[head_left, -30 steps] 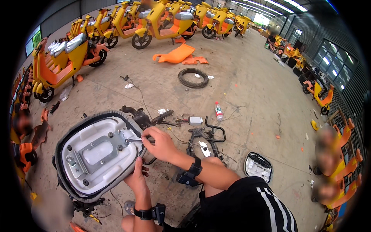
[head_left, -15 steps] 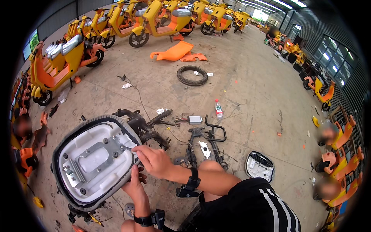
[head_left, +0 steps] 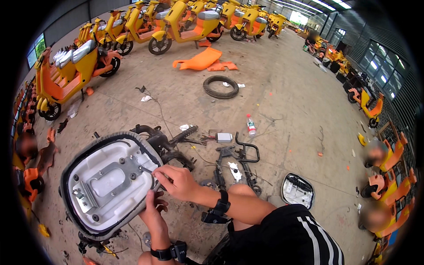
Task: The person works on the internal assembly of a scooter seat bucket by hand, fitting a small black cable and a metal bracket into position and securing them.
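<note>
An upturned scooter seat [head_left: 141,191] with a dark padded edge lies at the left, its white underside facing up. Bolted to it is a grey metal bracket [head_left: 99,201] with an oval opening. My right hand [head_left: 176,182] is closed on the handle of a small metal wrench [head_left: 147,170], whose tip meets a fastener at the bracket's right end. The palm hides most of the tool, so I cannot tell its exact kind. Below it, my left hand [head_left: 154,217] grips the seat's near right rim, thumb against the edge and fingers partly curled.
Beyond the seat are a black scooter frame [head_left: 170,148], a silver controller box [head_left: 224,137] and a plastic bottle [head_left: 251,125]. A second seat shell [head_left: 297,191] lies to the right. Farther off are a tyre [head_left: 221,86], orange panels [head_left: 201,59] and rows of yellow scooters [head_left: 185,22].
My right hand and the wrench have hardly moved at the same fastener. My left hand's fingers have shifted slightly at the rim. The whole view has drifted slightly.
</note>
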`<state>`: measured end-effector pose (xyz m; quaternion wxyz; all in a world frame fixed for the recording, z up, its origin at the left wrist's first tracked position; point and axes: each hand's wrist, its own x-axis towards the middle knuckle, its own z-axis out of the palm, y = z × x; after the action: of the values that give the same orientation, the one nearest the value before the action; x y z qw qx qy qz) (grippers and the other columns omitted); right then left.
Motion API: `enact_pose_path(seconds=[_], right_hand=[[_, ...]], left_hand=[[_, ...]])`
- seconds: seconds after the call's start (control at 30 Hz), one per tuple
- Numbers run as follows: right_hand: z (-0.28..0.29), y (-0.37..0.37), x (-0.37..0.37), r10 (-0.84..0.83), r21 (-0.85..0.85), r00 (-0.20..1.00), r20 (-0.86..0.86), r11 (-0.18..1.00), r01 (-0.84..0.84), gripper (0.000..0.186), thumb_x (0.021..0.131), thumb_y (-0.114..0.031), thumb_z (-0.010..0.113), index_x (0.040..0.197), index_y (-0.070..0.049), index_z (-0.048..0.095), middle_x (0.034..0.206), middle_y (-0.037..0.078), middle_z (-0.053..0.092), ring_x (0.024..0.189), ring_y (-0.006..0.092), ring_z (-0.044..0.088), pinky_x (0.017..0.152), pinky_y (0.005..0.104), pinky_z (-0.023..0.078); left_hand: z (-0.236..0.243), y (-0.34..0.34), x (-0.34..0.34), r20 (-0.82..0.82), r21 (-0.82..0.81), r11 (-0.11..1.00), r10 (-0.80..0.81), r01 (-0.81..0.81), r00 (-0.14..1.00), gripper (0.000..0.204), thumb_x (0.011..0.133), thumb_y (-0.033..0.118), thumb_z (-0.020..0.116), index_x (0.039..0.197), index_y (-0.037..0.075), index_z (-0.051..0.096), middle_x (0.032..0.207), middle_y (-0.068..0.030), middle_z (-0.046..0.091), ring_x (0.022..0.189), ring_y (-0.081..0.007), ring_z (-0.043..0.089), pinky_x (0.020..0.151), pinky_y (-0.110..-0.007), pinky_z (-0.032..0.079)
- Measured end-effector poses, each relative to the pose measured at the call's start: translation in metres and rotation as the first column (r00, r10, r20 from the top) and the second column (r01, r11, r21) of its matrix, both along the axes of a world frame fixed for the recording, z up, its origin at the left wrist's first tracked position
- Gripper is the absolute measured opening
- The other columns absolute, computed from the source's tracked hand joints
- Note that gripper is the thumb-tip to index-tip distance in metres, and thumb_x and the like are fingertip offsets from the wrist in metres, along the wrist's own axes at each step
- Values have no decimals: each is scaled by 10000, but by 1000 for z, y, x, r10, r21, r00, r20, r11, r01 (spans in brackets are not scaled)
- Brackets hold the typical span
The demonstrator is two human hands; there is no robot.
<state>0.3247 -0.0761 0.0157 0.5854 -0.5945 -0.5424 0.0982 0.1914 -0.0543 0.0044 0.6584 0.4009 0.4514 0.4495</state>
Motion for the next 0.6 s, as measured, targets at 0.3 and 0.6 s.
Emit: enact_pose_path(seconds=[0.3,0.6], right_hand=[[-3,13,-8,10,148,993,117,989,-27,138,885,-154,629,919,-27,672,948,91,658,964,289,560,880,377,437],[2,12,-33,40,171,999,24,984,-43,149,894,-141,604,967,-28,668,940,93,651,987,293,554,905,386,425]], left_hand=[[-14,7,-11,25,-101,995,4,-2,1000,449,927,451,526,944,8,597,680,-109,635,539,-181,585,444,-288,402],[-24,8,-14,38,-114,993,29,-25,999,367,974,374,499,1061,26,579,883,-62,628,749,-163,624,585,-291,486]])
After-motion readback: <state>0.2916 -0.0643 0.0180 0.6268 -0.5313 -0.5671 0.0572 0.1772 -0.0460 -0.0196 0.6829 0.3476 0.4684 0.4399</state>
